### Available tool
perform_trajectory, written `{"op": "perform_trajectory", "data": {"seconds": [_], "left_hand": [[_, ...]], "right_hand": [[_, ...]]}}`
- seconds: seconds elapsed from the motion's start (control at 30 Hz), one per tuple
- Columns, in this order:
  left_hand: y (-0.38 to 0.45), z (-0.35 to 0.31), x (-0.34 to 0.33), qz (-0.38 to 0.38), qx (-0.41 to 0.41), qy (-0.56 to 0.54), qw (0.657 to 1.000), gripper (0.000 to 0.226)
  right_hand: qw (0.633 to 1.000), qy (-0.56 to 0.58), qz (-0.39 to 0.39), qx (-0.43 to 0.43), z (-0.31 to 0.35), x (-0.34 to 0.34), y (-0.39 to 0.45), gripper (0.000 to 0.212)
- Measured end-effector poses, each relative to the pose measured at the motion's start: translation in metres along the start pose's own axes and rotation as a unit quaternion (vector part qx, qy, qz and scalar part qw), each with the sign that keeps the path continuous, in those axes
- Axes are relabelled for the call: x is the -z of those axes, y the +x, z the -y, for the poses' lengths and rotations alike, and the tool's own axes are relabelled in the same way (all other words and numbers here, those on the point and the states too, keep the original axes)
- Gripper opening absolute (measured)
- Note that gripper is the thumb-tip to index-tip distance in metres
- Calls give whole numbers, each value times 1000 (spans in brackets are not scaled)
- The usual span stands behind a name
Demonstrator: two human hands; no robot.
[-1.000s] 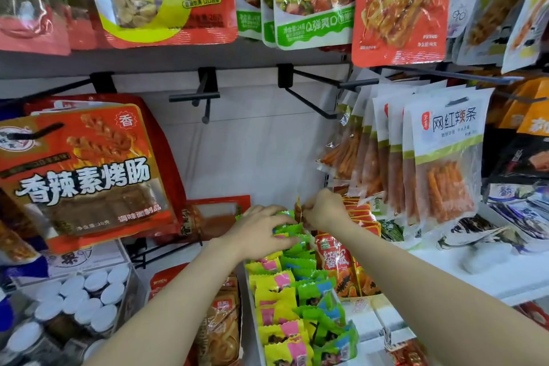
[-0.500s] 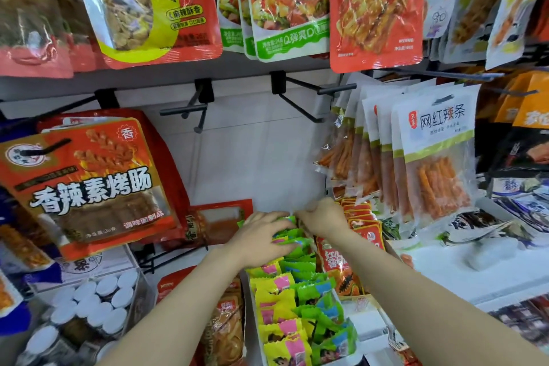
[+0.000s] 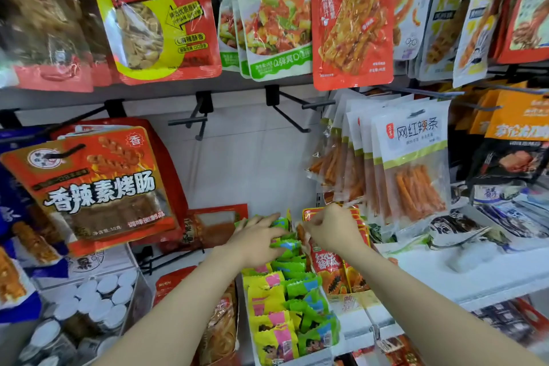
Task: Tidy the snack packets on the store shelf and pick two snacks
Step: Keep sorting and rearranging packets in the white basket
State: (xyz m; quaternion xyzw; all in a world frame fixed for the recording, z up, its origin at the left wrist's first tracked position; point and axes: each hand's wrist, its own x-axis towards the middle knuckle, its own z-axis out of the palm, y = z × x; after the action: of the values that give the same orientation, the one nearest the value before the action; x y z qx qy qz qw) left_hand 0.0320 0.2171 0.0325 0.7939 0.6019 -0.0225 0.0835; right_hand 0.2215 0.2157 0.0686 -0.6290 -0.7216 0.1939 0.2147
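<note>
Tilted upward since a second ago — more of the hanging bags now in frame, shelf lower in view. Both arms reaching to the back of the tray of small packets, much as before; tidying under way, nothing picked yet by the look of it.

Left hand (image 3: 258,239) spread flat, fingers fairly straight, resting on the green snack packets (image 3: 292,282). Right hand (image 3: 332,229) curled at the red packets (image 3: 328,269) just beside — pinching one or only nudging, cannot tell.

White shelf (image 3: 445,273) to the right, white back panel (image 3: 252,157) behind. Bare black pegs (image 3: 190,122) above. Hanging spicy-strip bags (image 3: 413,163) at right, big red sausage bag (image 3: 98,187) at left, capped jars (image 3: 98,297) lowest.
</note>
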Motion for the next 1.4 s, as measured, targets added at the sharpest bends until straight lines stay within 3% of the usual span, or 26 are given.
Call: {"op": "perform_trajectory", "data": {"seconds": [0.17, 0.27, 0.37, 0.47, 0.5, 0.57, 0.73, 0.97, 1.03, 1.13, 1.2, 1.3, 1.33, 1.4], "left_hand": [[-17, -14, 9, -33, 24, -76, 996, 48], [-45, -33, 19, -118, 31, -262, 957, 44], [-84, -60, 24, -185, 48, -490, 850, 37], [-120, -88, 21, -148, 34, -705, 692, 33], [-131, -95, 19, -147, 31, -741, 655, 31], [-152, -104, 12, -168, 27, -770, 615, 28], [-190, -110, -5, -184, 31, -801, 569, 31], [-206, -100, -9, -169, 43, -837, 518, 37], [-206, -97, -9, -142, 34, -877, 458, 42], [-207, -99, -6, -29, 8, -952, 305, 52], [-205, -101, -4, 9, 10, -969, 245, 50], [-199, -101, -4, -8, 18, -975, 223, 45], [-198, -102, -4, -19, 17, -970, 242, 45], [-197, -104, -5, -63, 29, -941, 332, 42]], "right_hand": [[981, 74, -162, 80, 10, 47, -29, 19], [967, 108, -211, 97, 10, 83, -48, 15], [968, 125, -201, 85, 13, 113, -60, 15], [968, 191, -153, 51, 19, 126, -66, 20], [959, 251, -130, 35, 23, 125, -69, 20], [929, 359, -86, 6, 28, 121, -77, 20], [872, 486, -20, -53, 27, 107, -92, 15], [895, 440, -24, -66, 37, 97, -100, 21], [885, 460, -20, -64, 39, 98, -101, 21], [846, 532, 29, -36, 41, 94, -102, 20], [818, 570, 71, 0, 42, 89, -104, 18], [793, 602, 91, 27, 44, 85, -104, 18], [780, 618, 94, 18, 45, 85, -104, 20], [740, 662, 115, -16, 44, 86, -104, 31]]}}
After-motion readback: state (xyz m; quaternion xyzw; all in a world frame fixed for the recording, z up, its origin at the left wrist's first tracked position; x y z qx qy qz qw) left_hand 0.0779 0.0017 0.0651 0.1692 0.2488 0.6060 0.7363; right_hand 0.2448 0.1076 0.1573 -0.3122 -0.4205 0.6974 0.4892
